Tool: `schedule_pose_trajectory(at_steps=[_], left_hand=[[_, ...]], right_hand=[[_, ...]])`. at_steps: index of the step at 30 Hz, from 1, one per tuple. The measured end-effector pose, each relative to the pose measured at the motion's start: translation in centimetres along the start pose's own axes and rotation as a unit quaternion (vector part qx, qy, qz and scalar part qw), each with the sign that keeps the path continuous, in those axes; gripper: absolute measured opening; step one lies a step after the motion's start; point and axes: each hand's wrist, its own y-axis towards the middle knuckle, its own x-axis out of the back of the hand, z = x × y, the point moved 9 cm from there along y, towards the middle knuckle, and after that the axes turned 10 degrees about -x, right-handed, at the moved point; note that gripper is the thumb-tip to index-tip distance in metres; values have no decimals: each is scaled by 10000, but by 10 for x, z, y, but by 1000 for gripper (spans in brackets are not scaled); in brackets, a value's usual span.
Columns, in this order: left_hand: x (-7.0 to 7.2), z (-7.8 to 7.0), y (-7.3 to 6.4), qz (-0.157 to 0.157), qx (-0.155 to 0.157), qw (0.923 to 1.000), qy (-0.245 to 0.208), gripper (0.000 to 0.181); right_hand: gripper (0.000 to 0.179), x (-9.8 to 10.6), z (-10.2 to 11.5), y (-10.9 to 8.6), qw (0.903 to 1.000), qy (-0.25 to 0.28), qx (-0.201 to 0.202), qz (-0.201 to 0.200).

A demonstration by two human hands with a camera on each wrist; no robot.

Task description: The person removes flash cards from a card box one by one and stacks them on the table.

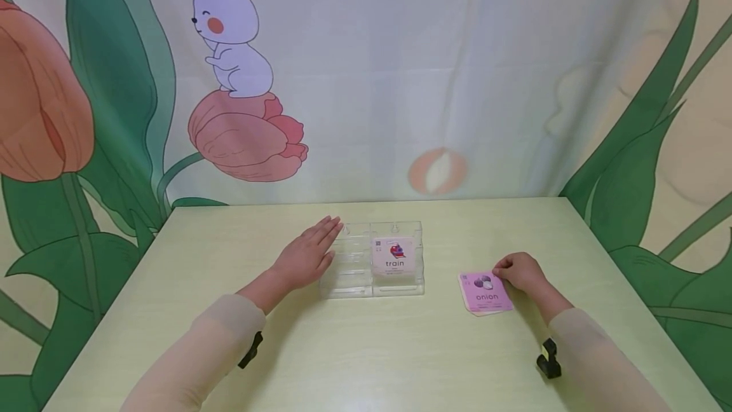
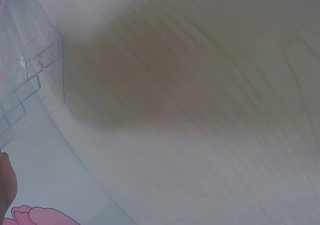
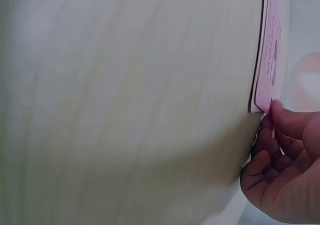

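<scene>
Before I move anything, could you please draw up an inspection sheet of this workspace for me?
Surface: pale table with fine streaks; shadows fall beneath the arms.
Job's things: clear plastic rack with the train card in its right half; onion card to the right of the rack, an edge showing beneath it.
Clutter: nothing seen.
Hands: left hand straight-fingered at the rack's left side, contact unclear; right hand pinches the onion card's upper right corner.
Cables: nothing seen.
Surroundings: cloth backdrop printed with a rabbit, flowers and leaves; black gadget by the left sleeve, another by the right.
</scene>
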Motion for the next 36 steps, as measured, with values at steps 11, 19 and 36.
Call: schedule_pose_trajectory(at_steps=[11,19,36], left_hand=[[-2,1,1,-22,18,10000,11,62],[0,0,0,26,28,10000,3,62],[0,0,0,43,17,10000,-8,62]], right_hand=[[19,0,1,-1,10000,1,38,-60],[18,0,1,-2,10000,24,46,-52],[26,20,4,-11,9998,181,-48,-52]])
